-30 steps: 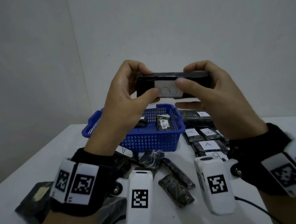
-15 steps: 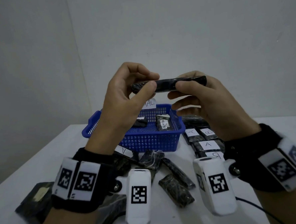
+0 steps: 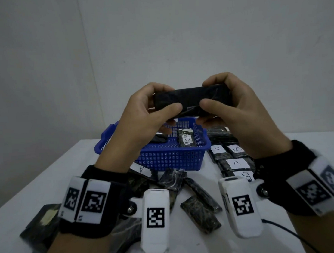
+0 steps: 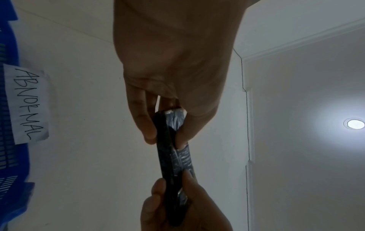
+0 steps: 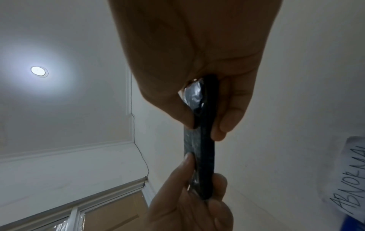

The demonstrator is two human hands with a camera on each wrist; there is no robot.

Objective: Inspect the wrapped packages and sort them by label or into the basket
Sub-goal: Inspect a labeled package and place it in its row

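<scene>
Above the blue basket (image 3: 172, 161), left hand (image 3: 142, 118) and right hand (image 3: 237, 110) pinch the wrapped package (image 3: 192, 101) by its ends; rotate slowly, keeping thumbs off any label.

I see a black, faintly marbled wrapped package (image 3: 192, 101), blue mesh basket (image 3: 172, 157), white handwritten paper labels (image 3: 236, 162) on dark packages, white wrist cameras (image 3: 155, 219) printed with black-and-white square codes, white table (image 3: 48, 180), grey-white wall.

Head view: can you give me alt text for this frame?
Two hands, left and right, hold a black wrapped package level at its ends above a blue basket on a white table. More black packages lie around the basket; some to its right bear A or B labels.
</scene>
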